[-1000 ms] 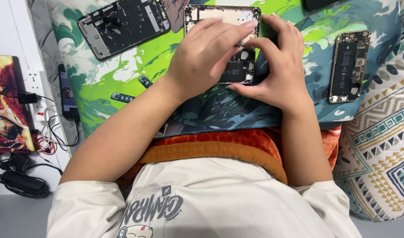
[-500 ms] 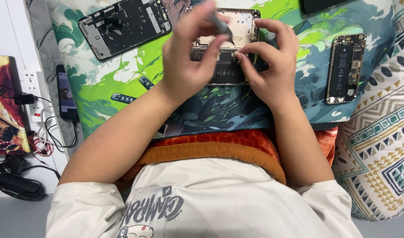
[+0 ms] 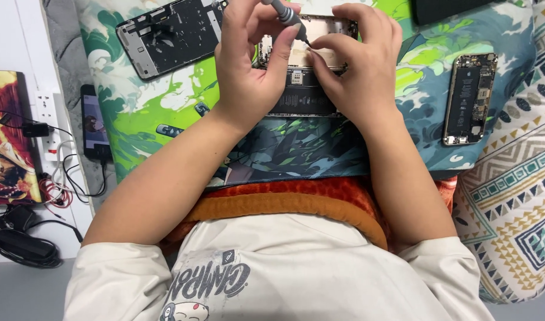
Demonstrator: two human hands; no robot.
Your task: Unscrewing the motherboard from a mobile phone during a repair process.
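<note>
Here, screwdriver (image 3: 282, 12) (grey) over opened phone (image 3: 304, 83)

Bright, even indoor light, probably from overhead, leaves only soft shadows under the forearms. Colours are vivid and focus is sharp in the middle. The white shirt (image 3: 320, 267) looks slightly washed out, with mild stretching at the edges.

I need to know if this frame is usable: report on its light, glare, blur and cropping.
Head view: light is even and soft, with no harsh glare; the left hand, right hand and opened phone look sharp; the screwdriver is cut off by the top edge; the other opened phone is clear.
</note>
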